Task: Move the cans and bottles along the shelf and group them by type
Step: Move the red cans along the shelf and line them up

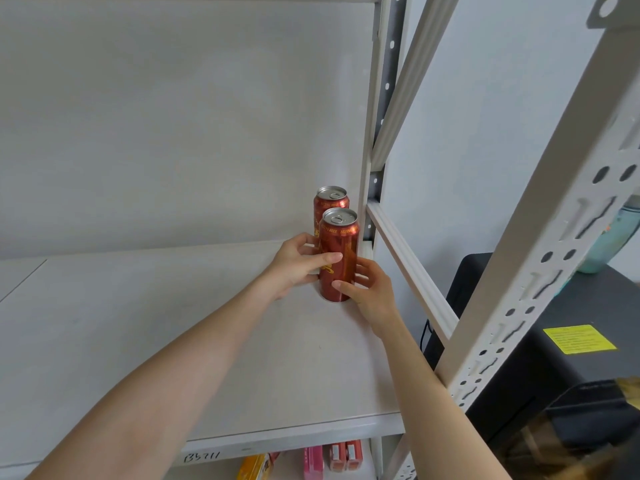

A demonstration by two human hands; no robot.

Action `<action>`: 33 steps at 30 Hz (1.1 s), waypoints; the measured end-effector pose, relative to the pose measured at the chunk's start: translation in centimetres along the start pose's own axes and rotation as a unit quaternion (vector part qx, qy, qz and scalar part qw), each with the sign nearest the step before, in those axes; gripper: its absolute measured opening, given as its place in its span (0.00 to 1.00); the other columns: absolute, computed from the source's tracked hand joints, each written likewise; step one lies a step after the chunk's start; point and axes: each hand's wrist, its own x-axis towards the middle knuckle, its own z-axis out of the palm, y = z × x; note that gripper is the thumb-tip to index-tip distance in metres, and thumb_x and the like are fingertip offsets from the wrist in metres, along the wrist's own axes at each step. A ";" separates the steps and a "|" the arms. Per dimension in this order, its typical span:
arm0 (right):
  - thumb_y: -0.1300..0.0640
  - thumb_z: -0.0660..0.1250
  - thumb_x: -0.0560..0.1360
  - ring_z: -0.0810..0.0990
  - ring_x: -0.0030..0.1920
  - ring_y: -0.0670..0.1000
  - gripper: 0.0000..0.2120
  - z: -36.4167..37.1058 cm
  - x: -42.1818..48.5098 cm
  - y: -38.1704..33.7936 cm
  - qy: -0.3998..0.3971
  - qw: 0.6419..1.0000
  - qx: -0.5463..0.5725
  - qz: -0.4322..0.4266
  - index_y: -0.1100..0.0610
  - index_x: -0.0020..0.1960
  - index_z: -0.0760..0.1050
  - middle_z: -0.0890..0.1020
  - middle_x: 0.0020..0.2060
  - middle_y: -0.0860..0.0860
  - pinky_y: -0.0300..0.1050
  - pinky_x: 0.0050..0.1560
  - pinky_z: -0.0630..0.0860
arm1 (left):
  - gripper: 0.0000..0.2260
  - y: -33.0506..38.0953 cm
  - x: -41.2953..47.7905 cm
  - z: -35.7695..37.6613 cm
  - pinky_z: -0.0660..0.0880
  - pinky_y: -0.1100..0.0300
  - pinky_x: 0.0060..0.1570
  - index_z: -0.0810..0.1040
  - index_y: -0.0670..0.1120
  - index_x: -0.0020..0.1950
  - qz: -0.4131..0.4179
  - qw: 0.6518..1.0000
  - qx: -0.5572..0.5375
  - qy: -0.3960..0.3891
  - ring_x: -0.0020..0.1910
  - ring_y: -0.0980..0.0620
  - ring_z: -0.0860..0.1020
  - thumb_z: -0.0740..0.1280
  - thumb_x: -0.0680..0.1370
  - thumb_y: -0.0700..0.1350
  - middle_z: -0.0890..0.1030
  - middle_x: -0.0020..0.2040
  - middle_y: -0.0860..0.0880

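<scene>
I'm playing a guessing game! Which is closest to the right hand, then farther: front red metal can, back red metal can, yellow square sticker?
1. Front red metal can, held by the right hand.
2. Back red metal can, just behind the front one.
3. Yellow square sticker, on the black box off to the right.

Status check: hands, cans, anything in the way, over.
Left hand and right hand both gripping front beer can, upright on shelf. Second beer can just behind it. Rear post close on the right, over.
</scene>
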 end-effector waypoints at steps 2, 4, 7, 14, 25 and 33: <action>0.58 0.79 0.68 0.80 0.53 0.44 0.27 0.1 0.5 0.2 0.001 1.000 0.000 0.000 0.53 0.64 0.74 0.82 0.55 0.48 0.35 0.46 0.76 | 0.21 -0.1 0.6 -0.1 0.82 0.47 0.52 0.77 0.47 0.51 -0.002 1.000 0.001 0.003 0.48 0.50 0.85 0.81 0.65 0.50 0.83 0.52 0.46; 0.58 0.79 0.68 0.80 0.53 0.44 0.27 0.2 1.0 0.3 0.003 1.000 0.000 -0.002 0.53 0.64 0.75 0.82 0.55 0.48 0.35 0.46 0.76 | 0.20 -0.1 1.1 -0.1 0.82 0.48 0.52 0.77 0.47 0.51 -0.002 1.000 0.000 0.006 0.49 0.50 0.84 0.81 0.65 0.49 0.83 0.52 0.46; 0.59 0.79 0.68 0.80 0.54 0.46 0.27 0.3 1.5 0.4 0.005 1.000 0.002 -0.003 0.54 0.64 0.74 0.82 0.56 0.50 0.37 0.48 0.77 | 0.19 -0.1 1.6 -0.1 0.82 0.49 0.51 0.77 0.47 0.51 0.002 1.000 0.000 0.008 0.50 0.50 0.84 0.81 0.66 0.48 0.83 0.52 0.45; 0.59 0.78 0.68 0.80 0.56 0.48 0.27 0.4 2.1 0.6 0.003 1.000 -0.007 -0.004 0.55 0.65 0.74 0.81 0.57 0.50 0.40 0.53 0.77 | 0.18 -0.1 2.3 -0.5 0.82 0.50 0.49 0.77 0.47 0.49 0.004 1.000 -0.003 0.000 0.49 0.51 0.84 0.81 0.66 0.48 0.83 0.50 0.46; 0.56 0.79 0.69 0.80 0.55 0.46 0.28 0.6 2.0 0.5 0.014 0.999 -0.032 -0.003 0.54 0.66 0.74 0.81 0.58 0.50 0.36 0.50 0.76 | 0.17 -0.2 2.0 -0.7 0.81 0.56 0.48 0.77 0.48 0.51 0.011 1.000 -0.001 -0.010 0.48 0.51 0.85 0.80 0.68 0.47 0.84 0.49 0.47; 0.46 0.75 0.71 0.77 0.60 0.49 0.32 1.0 0.3 0.4 0.099 0.974 -0.203 -0.014 0.53 0.70 0.67 0.78 0.63 0.50 0.47 0.57 0.76 | 0.17 -0.4 0.2 -2.3 0.75 0.66 0.49 0.81 0.52 0.54 0.058 0.988 0.140 0.009 0.52 0.57 0.82 0.79 0.69 0.52 0.84 0.50 0.54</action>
